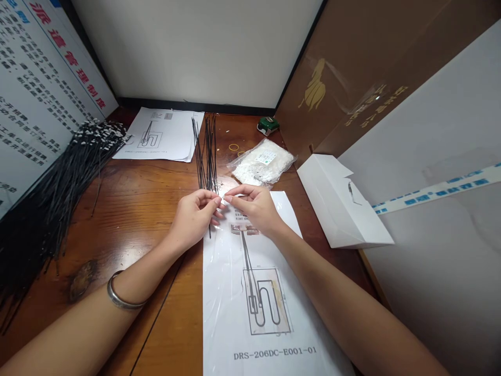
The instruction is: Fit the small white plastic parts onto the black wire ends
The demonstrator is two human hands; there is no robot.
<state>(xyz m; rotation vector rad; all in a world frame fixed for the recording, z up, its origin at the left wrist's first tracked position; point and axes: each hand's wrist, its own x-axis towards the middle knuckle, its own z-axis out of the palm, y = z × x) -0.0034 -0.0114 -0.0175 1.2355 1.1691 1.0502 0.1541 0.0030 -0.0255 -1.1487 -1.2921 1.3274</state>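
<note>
My left hand (pixel 194 215) and my right hand (pixel 256 208) meet at mid-table, fingertips pinched together. The left hand pinches a thin black wire (pixel 210 222) whose end pokes out below the fingers. Between the right hand's fingertips sits a small white piece (pixel 227 199), touching the wire's tip. Just beyond the hands lies a loose bunch of black wires (pixel 206 151). Under the right hand is a plastic-covered drawing sheet (pixel 266 303) labelled DRS-206DC-E001-01. A metal bangle circles my left wrist.
A large pile of black wires with white tips (pixel 50 198) fills the left side. A clear bag of white parts (pixel 261 162), a second drawing sheet (pixel 160 133), a green tape roll (pixel 268 125) and a white paper bag (pixel 340 203) lie around. Cardboard and boards wall the right.
</note>
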